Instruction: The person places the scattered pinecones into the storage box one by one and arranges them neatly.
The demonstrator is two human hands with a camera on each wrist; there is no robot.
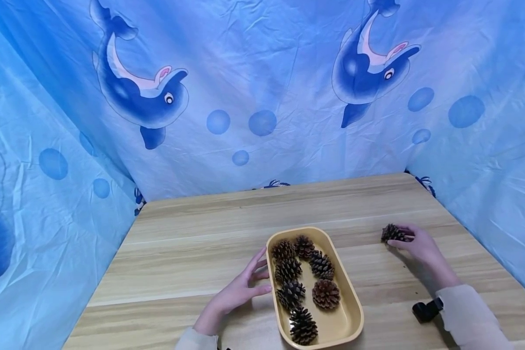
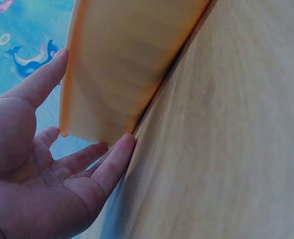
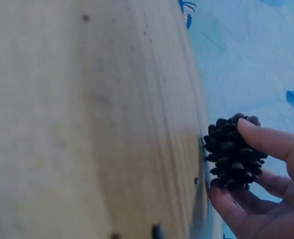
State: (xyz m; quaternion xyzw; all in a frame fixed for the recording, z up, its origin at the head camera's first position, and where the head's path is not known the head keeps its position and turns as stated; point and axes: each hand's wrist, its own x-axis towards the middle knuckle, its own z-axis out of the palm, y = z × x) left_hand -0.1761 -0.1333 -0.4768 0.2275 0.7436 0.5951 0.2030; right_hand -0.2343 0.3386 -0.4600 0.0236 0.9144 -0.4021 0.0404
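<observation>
At the table's right side my right hand pinches a dark pine cone between thumb and fingers. In the right wrist view that pine cone is close to the tabletop, with the thumb on one side and fingers on the other. My left hand rests against the left wall of a yellow tray, its fingers extended. The left wrist view shows the thumb and fingertips at the tray's outer wall. Inside the tray lie several brown pine cones, most along its left side.
The wooden table carries small dark crumbs to the right of the tray. A blue cloth with dolphins hangs behind and on both sides of the table. A black strap piece sticks out at the right sleeve.
</observation>
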